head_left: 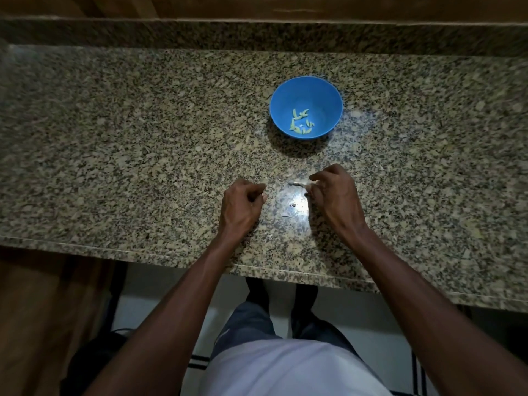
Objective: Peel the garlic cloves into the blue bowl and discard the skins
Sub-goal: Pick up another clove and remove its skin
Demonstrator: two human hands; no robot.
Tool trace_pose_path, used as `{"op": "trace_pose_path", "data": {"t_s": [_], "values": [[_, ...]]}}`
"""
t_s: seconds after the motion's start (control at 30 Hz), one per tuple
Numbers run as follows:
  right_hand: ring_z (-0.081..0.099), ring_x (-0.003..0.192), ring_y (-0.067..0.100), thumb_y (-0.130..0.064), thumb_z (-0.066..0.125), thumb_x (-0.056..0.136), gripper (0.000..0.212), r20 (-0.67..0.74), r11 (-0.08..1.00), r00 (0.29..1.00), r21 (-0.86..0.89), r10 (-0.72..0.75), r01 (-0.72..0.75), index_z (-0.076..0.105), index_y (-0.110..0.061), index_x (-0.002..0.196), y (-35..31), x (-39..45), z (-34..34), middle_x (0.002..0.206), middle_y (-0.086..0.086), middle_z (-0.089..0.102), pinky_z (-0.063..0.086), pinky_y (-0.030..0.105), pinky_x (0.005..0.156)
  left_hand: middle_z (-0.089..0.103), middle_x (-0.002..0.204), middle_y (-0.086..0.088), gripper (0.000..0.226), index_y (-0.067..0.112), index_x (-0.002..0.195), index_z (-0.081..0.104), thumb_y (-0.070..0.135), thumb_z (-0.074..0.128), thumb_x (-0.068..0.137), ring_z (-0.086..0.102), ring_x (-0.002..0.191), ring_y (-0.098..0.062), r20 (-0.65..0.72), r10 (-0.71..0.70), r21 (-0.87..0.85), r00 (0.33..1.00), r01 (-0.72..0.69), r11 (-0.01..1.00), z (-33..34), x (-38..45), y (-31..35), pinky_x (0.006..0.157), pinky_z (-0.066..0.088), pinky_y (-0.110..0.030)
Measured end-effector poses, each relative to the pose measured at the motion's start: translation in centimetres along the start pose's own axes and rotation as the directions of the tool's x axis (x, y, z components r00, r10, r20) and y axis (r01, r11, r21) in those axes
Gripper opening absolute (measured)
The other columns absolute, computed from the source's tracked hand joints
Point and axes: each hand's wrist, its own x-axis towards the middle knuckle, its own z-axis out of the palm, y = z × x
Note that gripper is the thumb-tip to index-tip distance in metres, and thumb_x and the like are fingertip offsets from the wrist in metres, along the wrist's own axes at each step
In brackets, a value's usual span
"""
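A blue bowl point(306, 107) stands on the speckled granite counter point(143, 144), with several pale peeled garlic cloves point(301, 122) in its bottom. Nearer the front edge, my right hand point(335, 195) has curled fingers that pinch a thin whitish garlic skin point(298, 184) lying on the counter. My left hand point(243, 202) sits to the left of it with its fingers curled in; whether anything is inside it is hidden. Small skin bits point(288, 211) lie between the hands in a bright reflection.
A raised granite ledge and a wooden wall point(257, 7) run along the back. The counter's front edge point(171, 257) is just under my forearms. Wood panelling stands at the lower left, with a tiled floor below.
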Motion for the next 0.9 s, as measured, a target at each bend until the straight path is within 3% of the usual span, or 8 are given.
{"op": "trace_pose_path", "data": {"t_s": [0.17, 0.27, 0.33, 0.47, 0.57, 0.67, 0.77, 0.9], "values": [[0.055, 0.079, 0.021, -0.008, 0.052, 0.105, 0.019, 0.186, 0.996, 0.979, -0.018, -0.081, 0.085, 0.069, 0.001, 0.108, -1.6, -2.4, 2.5, 0.095, -0.001, 0.055, 0.045, 0.011, 0.064, 0.053, 0.123, -0.003, 0.032, 0.012, 0.128, 0.068, 0.011, 0.065, 0.097, 0.05, 0.117, -0.018, -0.034, 0.043, 0.078, 0.998, -0.04, 0.996, 0.3, 0.0, 0.2, 0.096, 0.051, -0.029], [0.052, 0.085, 0.033, -0.009, 0.053, 0.101, 0.013, 0.245, 0.993, 0.963, -0.002, -0.11, 0.114, 0.062, -0.001, 0.106, -2.4, -3.6, 4.1, 0.1, 0.012, 0.053, 0.045, 0.027, 0.068, 0.049, 0.131, -0.006, 0.04, 0.011, 0.135, 0.062, 0.0, 0.055, 0.098, 0.04, 0.125, -0.019, 0.051, 0.082, 0.179, 0.995, -0.09, 0.98, 0.5, -0.1, 0.4, 0.102, 0.044, -0.03], [0.053, 0.088, 0.025, 0.001, 0.059, 0.097, 0.014, 0.3, 0.989, 0.942, 0.041, -0.149, 0.144, 0.068, 0.001, 0.108, -3.1, -4.3, 3.8, 0.105, 0.013, 0.053, 0.039, 0.012, 0.07, 0.053, 0.125, -0.004, 0.037, 0.01, 0.13, 0.065, -0.004, 0.053, 0.098, 0.044, 0.12, -0.017, 0.122, 0.139, 0.183, 0.983, -0.16, 0.97, 0.4, -0.5, 0.3, 0.102, 0.047, -0.03], [0.06, 0.1, 0.024, 0.004, 0.06, 0.097, 0.022, 0.229, 0.996, 0.972, 0.084, -0.049, 0.031, 0.073, 0.001, 0.115, -3.0, -3.0, 2.2, 0.116, 0.015, 0.063, 0.035, 0.005, 0.073, 0.057, 0.122, -0.002, 0.037, 0.008, 0.121, 0.067, -0.012, 0.051, 0.094, 0.053, 0.116, -0.015, 0.054, 0.146, 0.139, 0.988, -0.152, 0.979, -0.1, -0.8, 0.3, 0.105, 0.05, -0.031], [0.058, 0.098, 0.02, 0.006, 0.059, 0.097, 0.023, 0.213, 0.998, 0.976, 0.056, -0.046, 0.034, 0.073, 0.0, 0.115, -2.6, -2.0, 2.0, 0.114, 0.014, 0.062, 0.042, 0.012, 0.077, 0.05, 0.137, -0.005, 0.05, 0.009, 0.137, 0.058, -0.013, 0.048, 0.093, 0.041, 0.127, -0.014, -0.039, 0.101, 0.181, 0.994, -0.092, 0.979, -0.4, 1.2, 0.8, 0.114, 0.038, -0.028], [0.055, 0.103, 0.025, 0.002, 0.057, 0.099, 0.016, 0.297, 0.996, 0.951, 0.044, -0.092, 0.082, 0.07, 0.001, 0.109, -2.6, -2.5, 3.0, 0.12, 0.016, 0.057, 0.047, 0.018, 0.085, 0.042, 0.15, -0.008, 0.069, 0.009, 0.15, 0.045, -0.017, 0.048, 0.086, 0.034, 0.138, -0.022, 0.075, 0.152, 0.256, 0.986, -0.166, 0.952, 0.1, 3.2, 1.1, 0.12, 0.034, -0.033], [0.052, 0.1, 0.029, 0.005, 0.057, 0.096, 0.017, 0.331, 0.99, 0.933, 0.043, -0.14, 0.133, 0.069, 0.003, 0.109, -2.7, -3.8, 3.7, 0.112, 0.016, 0.055, 0.039, 0.019, 0.08, 0.044, 0.147, -0.006, 0.069, 0.009, 0.146, 0.049, -0.019, 0.054, 0.084, 0.035, 0.135, -0.022, 0.184, 0.236, 0.336, 0.954, -0.287, 0.897, 0.9, 2.0, 0.8, 0.116, 0.041, -0.036], [0.058, 0.104, 0.027, 0.004, 0.063, 0.096, 0.026, 0.296, 0.991, 0.946, 0.059, -0.134, 0.122, 0.07, 0.003, 0.121, -2.8, -4.6, 2.9, 0.115, 0.016, 0.062, 0.037, 0.017, 0.079, 0.051, 0.137, -0.004, 0.058, 0.009, 0.139, 0.058, -0.018, 0.056, 0.087, 0.043, 0.125, -0.019, 0.222, 0.274, 0.234, 0.936, -0.324, 0.917, 0.9, -2.3, -0.2, 0.106, 0.047, -0.033]]}}
